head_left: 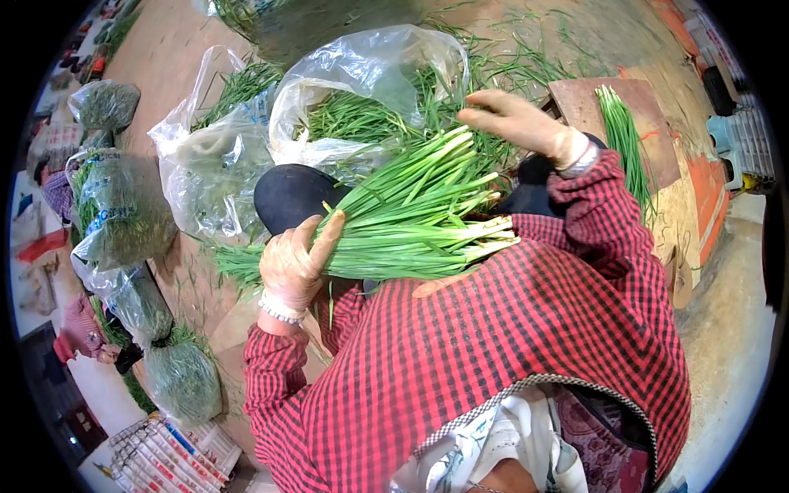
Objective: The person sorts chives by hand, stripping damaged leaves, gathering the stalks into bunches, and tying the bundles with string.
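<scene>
My left hand [294,263], in a thin pale glove, is closed round a large bunch of garlic chives [403,218] that lies fanned across my lap. Their white ends point to the right, and the leaf tips trail out to the left behind the hand. Beyond the upper white ends, my right hand [522,123], gloved as well, is raised with its fingers stretched out and nothing seen in them. A smaller bundle of chives [623,144] rests on a brown board [575,103] to the right of that hand.
An open clear plastic bag [288,99] of loose greens stands ahead of my knees, another bag [193,172] to its left. Several filled bags [127,209] line the left side. Loose stalks [526,62] litter the floor. A white crate [173,452] sits at lower left.
</scene>
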The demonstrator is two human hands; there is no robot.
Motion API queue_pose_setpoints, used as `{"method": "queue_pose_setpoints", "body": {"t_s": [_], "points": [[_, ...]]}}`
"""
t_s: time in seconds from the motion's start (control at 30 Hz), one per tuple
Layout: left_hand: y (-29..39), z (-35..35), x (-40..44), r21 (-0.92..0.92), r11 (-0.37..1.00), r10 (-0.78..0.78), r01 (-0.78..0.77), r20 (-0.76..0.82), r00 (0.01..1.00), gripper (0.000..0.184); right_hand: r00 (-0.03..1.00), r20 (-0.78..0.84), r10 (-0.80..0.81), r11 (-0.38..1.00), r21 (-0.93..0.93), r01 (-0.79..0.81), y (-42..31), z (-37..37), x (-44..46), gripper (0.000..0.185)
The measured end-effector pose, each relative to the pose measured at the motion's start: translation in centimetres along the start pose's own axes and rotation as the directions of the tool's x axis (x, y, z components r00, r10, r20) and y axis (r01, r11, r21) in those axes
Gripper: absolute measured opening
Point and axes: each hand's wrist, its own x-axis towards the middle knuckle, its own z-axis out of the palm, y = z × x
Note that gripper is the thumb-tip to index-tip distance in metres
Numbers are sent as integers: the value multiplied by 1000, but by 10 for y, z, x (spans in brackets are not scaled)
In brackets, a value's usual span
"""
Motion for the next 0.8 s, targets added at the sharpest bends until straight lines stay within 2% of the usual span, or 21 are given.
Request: {"method": "queue_pose_setpoints", "body": {"t_s": [0.03, 0.07, 0.1, 0.17, 0.23, 0.3, 0.37, 0.57, 0.63, 0.67, 0.7, 0.73, 0.77, 0.8], "points": [[2, -2, 2, 7, 1000, 3, -3, -1, 1000, 62, 991, 100, -84, 996, 11, 83, -14, 7, 5, 70], [2, -4, 3, 9, 1000, 5, -5, 2, 1000, 62, 984, 127, -128, 981, 163, 107, -23, 17, 5, 54], [2, -6, 3, 12, 1000, 13, -13, 3, 1000, 60, 978, 163, -130, 969, 230, 90, -23, 24, 11, 43], [3, -7, 2, 18, 1000, 11, -11, 6, 1000, 59, 975, 16, -222, 905, 374, 200, -15, 34, 16, 34], [2, -6, -1, 55, 998, 34, -32, -35, 999, 56, 973, -55, -223, 841, 493, 221, -22, 28, 13, 29], [2, -7, 2, 62, 997, 58, -55, -49, 997, 55, 974, -65, -215, 848, 482, 219, -23, 22, 8, 27], [6, -8, 7, 65, 994, 89, -84, -70, 994, 54, 990, -74, -117, 818, 559, 138, -21, 19, 5, 28], [13, -14, 19, 31, 994, 112, -109, -109, 988, 53, 986, -153, -69, 754, 639, 151, 1, 8, 4, 29], [13, -15, 18, 22, 996, 94, -92, -89, 992, 53, 886, -464, 2, 650, 673, 352, 21, -3, 10, 31], [12, -14, 15, 23, 996, 93, -92, -87, 992, 53, 886, -463, 2, 649, 675, 351, 27, -13, 4, 31], [10, -14, 10, 27, 997, 73, -71, -71, 995, 54, 883, -449, 135, 861, 494, 120, 24, -28, -4, 29], [8, -14, 6, 33, 998, 52, -50, -56, 997, 55, 845, -468, 258, 953, 265, -144, 21, -36, -8, 27], [7, -14, 5, 33, 998, 50, -48, -55, 997, 55, 847, -466, 257, 953, 265, -144, 21, -33, -8, 27], [7, -13, 4, 44, 998, 47, -46, -31, 998, 56, 869, -490, 70, 990, 141, 0, 22, -29, -10, 30]]}}
